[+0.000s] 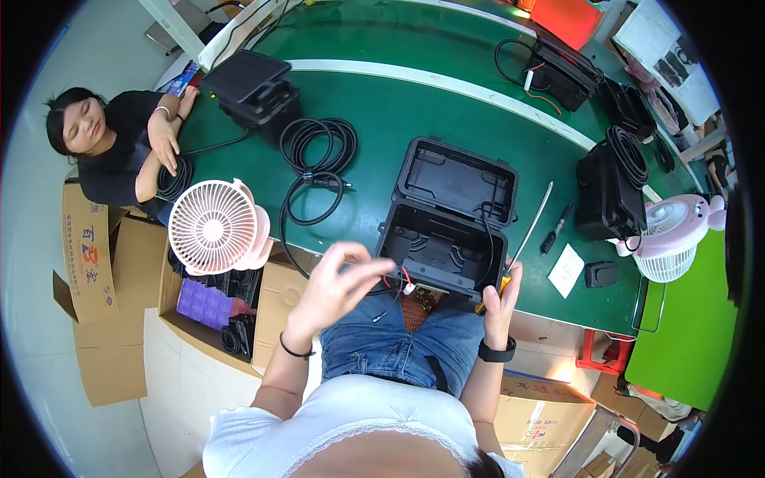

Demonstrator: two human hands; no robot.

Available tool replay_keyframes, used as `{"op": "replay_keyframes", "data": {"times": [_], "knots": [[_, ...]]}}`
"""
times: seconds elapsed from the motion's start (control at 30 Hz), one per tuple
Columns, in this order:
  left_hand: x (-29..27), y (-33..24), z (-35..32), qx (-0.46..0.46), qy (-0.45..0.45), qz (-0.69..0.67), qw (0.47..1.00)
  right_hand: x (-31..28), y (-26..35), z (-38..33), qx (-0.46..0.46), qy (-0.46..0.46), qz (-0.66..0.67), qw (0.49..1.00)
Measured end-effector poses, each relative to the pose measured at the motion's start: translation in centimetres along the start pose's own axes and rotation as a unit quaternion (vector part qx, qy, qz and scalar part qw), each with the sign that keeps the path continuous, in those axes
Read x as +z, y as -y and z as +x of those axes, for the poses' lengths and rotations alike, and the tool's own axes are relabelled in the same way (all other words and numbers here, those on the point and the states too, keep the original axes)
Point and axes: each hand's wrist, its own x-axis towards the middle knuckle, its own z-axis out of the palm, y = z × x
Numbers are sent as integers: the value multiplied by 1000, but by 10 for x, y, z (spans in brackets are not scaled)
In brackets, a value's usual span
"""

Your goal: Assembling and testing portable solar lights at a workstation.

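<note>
A black hard plastic case (456, 187) stands at the table's near edge, lid tipped back. Inside it are dark fittings and a black cable. Red and black wires with a small white connector (409, 289) hang at its near side. My left hand (343, 283) hovers left of these wires, fingers stretched out and apart, nothing visible in them. At the case's right near corner, my right hand (500, 307) is closed around the yellow handle of a long screwdriver (535, 223), whose shaft points away from me. A coiled black cable (319, 151) lies left of the case.
A pink fan (213, 227) stands at the left, another fan (668, 231) at the right. More black cases (253, 89) (610, 187) sit on the green table. A marker (556, 229), white card (566, 271) and small black block (600, 275) lie right. Another person (119, 143) leans at the far left.
</note>
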Motion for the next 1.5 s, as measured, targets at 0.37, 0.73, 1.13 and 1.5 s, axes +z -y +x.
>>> {"op": "replay_keyframes", "data": {"times": [0.37,0.73,1.13,1.5], "knots": [[37,1,-5,254,-49,192,947,1,0,6,-2,-4,89,996],[9,9,31,296,-45,302,905,1,46,50,102,69,76,990],[-2,-9,73,-8,-50,118,992,-1,-8,26,69,89,104,988],[34,-44,52,69,235,102,964,-7,8,25,70,124,154,978]]}}
